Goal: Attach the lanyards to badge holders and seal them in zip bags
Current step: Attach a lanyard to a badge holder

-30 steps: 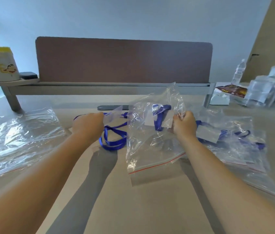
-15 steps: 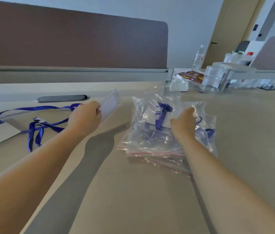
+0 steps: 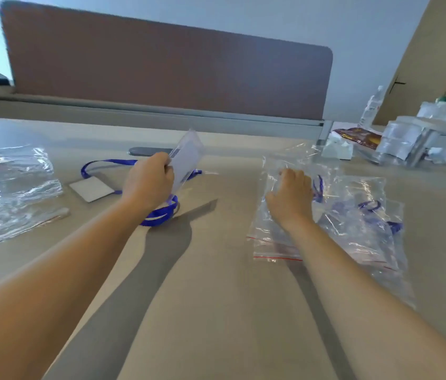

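Note:
My left hand [image 3: 149,182] grips a clear badge holder [image 3: 187,159] with a white card in it, lifted off the table. Under that hand a blue lanyard [image 3: 158,215] lies looped on the table, and its strap runs left past a second white badge holder [image 3: 91,189] lying flat. My right hand [image 3: 291,194] rests palm down, fingers spread, on top of a pile of filled zip bags [image 3: 353,220] with red seal lines, each with a blue lanyard inside.
A stack of empty clear zip bags [image 3: 10,193] lies at the left. A brown partition [image 3: 167,67] closes the back of the table. At the back right stand a water bottle [image 3: 371,105], a tissue pack, a snack packet and clear plastic boxes [image 3: 405,144].
My right hand has laid the filled bag down on the pile at the right and now presses on it. My left hand has lifted the badge holder higher. The view swung right, then back left.

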